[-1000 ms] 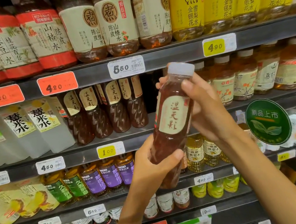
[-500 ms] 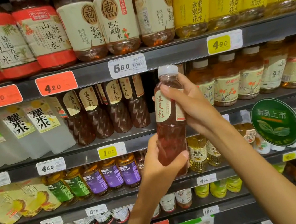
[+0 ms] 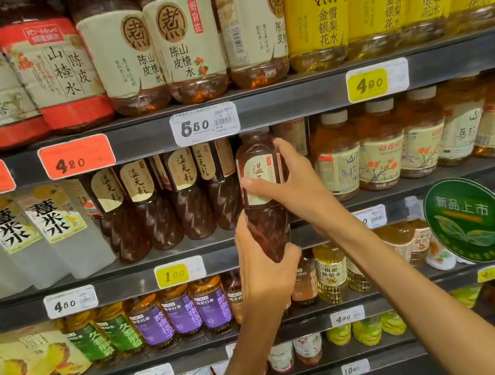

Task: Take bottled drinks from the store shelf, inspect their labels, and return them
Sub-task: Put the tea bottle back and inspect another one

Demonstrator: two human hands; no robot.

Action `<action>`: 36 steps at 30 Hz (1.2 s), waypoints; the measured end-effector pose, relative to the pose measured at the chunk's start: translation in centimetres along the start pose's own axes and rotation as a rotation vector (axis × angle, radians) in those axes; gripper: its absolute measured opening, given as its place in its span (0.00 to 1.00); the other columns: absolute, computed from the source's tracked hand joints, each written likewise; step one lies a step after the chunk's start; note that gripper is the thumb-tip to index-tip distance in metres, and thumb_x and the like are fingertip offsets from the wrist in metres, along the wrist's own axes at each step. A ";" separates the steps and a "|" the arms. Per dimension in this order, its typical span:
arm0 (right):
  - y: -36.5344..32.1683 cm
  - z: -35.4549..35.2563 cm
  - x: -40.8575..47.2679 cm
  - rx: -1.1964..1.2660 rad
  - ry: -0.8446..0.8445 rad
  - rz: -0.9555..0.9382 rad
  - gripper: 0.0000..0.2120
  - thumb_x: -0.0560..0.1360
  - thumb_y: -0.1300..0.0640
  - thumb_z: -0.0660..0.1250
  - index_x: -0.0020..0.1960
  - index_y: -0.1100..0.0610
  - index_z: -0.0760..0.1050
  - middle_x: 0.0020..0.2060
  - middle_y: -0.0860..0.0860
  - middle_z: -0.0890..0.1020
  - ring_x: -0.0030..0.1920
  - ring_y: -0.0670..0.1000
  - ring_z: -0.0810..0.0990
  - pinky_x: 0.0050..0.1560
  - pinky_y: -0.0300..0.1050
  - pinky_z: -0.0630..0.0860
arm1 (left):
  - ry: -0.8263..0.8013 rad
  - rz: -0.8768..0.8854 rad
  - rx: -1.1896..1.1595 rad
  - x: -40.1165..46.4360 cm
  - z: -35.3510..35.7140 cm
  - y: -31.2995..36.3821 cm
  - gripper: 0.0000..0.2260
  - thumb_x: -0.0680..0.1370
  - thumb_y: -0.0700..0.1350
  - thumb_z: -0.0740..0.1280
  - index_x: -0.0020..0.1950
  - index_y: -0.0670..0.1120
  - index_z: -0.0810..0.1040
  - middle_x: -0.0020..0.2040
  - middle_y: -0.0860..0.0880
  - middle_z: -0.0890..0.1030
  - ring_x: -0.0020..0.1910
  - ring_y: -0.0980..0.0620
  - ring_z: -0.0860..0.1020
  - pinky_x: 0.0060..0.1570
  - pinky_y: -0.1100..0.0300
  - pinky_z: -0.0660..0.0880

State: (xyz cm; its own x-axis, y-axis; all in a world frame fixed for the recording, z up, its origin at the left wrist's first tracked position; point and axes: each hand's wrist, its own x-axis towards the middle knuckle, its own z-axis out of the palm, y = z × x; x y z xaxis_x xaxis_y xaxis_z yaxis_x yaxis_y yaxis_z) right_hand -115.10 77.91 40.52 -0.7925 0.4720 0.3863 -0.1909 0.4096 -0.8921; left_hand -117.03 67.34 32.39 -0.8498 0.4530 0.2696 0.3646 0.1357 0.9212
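Note:
I hold a dark reddish-brown drink bottle with a cream label upright in both hands, at the front of the second shelf. My left hand grips its lower body from below. My right hand wraps the label area from the right, thumb across the label. Its top is tucked under the shelf rail above, so the cap is hidden. Matching brown bottles stand in a row just to its left on the same shelf.
Large cream and yellow bottles fill the top shelf. Amber bottles stand right of my hands, white bottles at the left. A round green sign sticks out at the right. Price tags line the rails.
Both hands have carried the bottle up and away from me toward the second shelf. It went from tilted to upright, and its cap has slipped under the rail above.

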 end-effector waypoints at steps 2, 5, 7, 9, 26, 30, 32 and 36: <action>0.2 0.0 0.7 -0.047 0.033 -0.018 0.26 0.70 0.48 0.73 0.63 0.52 0.66 0.57 0.45 0.73 0.60 0.44 0.71 0.57 0.38 0.72 | 0.009 0.013 -0.023 0.8 0.3 0.0 0.38 0.73 0.40 0.69 0.77 0.54 0.51 0.69 0.55 0.64 0.64 0.62 0.64 0.57 0.74 0.62; 0.3 0.1 1.5 -0.081 0.080 -0.033 0.22 0.69 0.48 0.74 0.56 0.55 0.69 0.56 0.55 0.74 0.58 0.49 0.73 0.54 0.43 0.76 | 0.039 0.021 -0.037 1.9 0.8 -0.1 0.37 0.74 0.39 0.69 0.77 0.53 0.52 0.66 0.59 0.62 0.63 0.65 0.62 0.51 0.85 0.59; 0.6 0.2 1.6 -0.039 0.111 -0.065 0.21 0.69 0.50 0.75 0.56 0.54 0.69 0.55 0.55 0.77 0.56 0.50 0.77 0.55 0.49 0.78 | 0.063 0.018 -0.061 2.3 1.1 -0.2 0.37 0.74 0.38 0.69 0.77 0.52 0.52 0.70 0.56 0.62 0.67 0.61 0.63 0.61 0.76 0.61; 0.9 0.5 1.4 -0.016 0.163 -0.113 0.22 0.69 0.51 0.75 0.59 0.54 0.70 0.55 0.51 0.79 0.56 0.47 0.78 0.55 0.47 0.78 | 0.104 0.030 -0.081 2.6 1.4 -0.4 0.37 0.74 0.37 0.70 0.76 0.51 0.53 0.71 0.53 0.63 0.69 0.59 0.64 0.63 0.73 0.62; 1.8 0.8 2.2 -0.202 0.368 -0.248 0.22 0.70 0.49 0.74 0.55 0.60 0.72 0.46 0.46 0.74 0.53 0.53 0.75 0.49 0.54 0.77 | 0.286 0.269 0.115 3.9 2.1 -0.7 0.38 0.69 0.40 0.76 0.74 0.49 0.59 0.69 0.47 0.64 0.66 0.54 0.67 0.67 0.56 0.66; 2.2 1.0 2.4 -0.291 0.386 -0.272 0.20 0.71 0.49 0.73 0.52 0.62 0.73 0.46 0.52 0.76 0.51 0.52 0.73 0.47 0.51 0.75 | 0.282 0.365 0.243 4.3 1.2 -1.9 0.35 0.68 0.37 0.77 0.71 0.42 0.65 0.64 0.43 0.69 0.63 0.48 0.70 0.63 0.50 0.70; 2.4 1.2 2.7 -0.323 0.415 -0.267 0.19 0.71 0.50 0.74 0.48 0.63 0.71 0.42 0.51 0.74 0.47 0.51 0.71 0.43 0.45 0.71 | 0.291 0.334 0.265 4.7 1.1 -2.3 0.29 0.69 0.38 0.76 0.68 0.41 0.70 0.61 0.43 0.71 0.62 0.48 0.70 0.63 0.48 0.70; 2.6 1.6 3.2 -0.431 0.464 -0.285 0.18 0.70 0.49 0.74 0.45 0.60 0.69 0.39 0.51 0.69 0.43 0.50 0.68 0.39 0.38 0.63 | 0.334 0.306 0.298 4.9 1.4 -2.3 0.26 0.69 0.40 0.76 0.65 0.41 0.73 0.58 0.44 0.73 0.59 0.49 0.70 0.61 0.51 0.70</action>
State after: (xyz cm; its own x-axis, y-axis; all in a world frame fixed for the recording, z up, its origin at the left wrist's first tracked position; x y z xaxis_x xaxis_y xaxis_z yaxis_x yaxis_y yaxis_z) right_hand -119.06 79.26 39.09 -0.3972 0.5455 0.7380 -0.0315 0.7956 -0.6050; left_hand -121.47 70.48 31.22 -0.7451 0.2132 0.6319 0.6651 0.3074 0.6806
